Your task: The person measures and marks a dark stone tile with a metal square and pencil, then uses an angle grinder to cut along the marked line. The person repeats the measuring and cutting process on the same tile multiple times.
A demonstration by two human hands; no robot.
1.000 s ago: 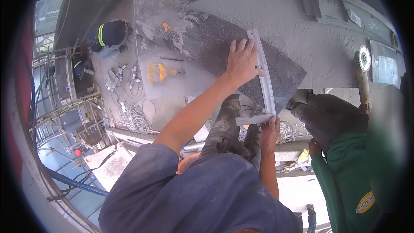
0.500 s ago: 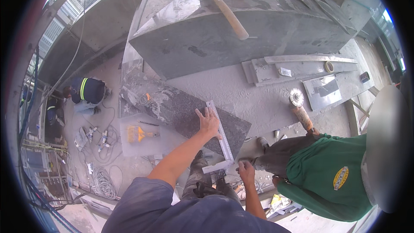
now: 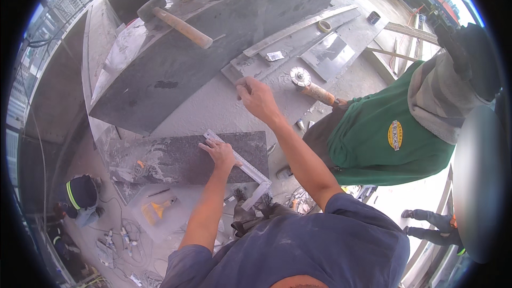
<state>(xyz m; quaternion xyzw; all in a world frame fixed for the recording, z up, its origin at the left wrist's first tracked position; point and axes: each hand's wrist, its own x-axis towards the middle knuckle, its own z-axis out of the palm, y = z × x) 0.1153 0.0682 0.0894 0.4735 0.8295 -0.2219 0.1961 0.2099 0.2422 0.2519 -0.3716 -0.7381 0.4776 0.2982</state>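
A dark speckled stone slab [image 3: 176, 157] lies in front of me, dusty white toward its left part. Across its right part lies a metal L-shaped square [image 3: 248, 169], its short arm past the slab's near edge. My left hand [image 3: 221, 154] presses on the slab and the square's long arm, fingers spread. Beyond the slab my right hand [image 3: 257, 98] is raised with curled fingers; whether they hold anything small is hidden. A small orange thing [image 3: 140, 165] rests on the slab's dusty part.
At my right a person in a green top [image 3: 384, 133] holds an angle grinder [image 3: 314, 92]. A mallet [image 3: 178, 24] lies on the large grey block [image 3: 176, 85]. A tape roll [image 3: 324, 25] sits among stone strips. A yellow brush [image 3: 157, 209] and cables [image 3: 125, 240] lie at left; another person [image 3: 82, 194] crouches there.
My right hand has risen from beside the square's near end to beyond the slab. The view has turned right. My left hand stays on the square and slab.
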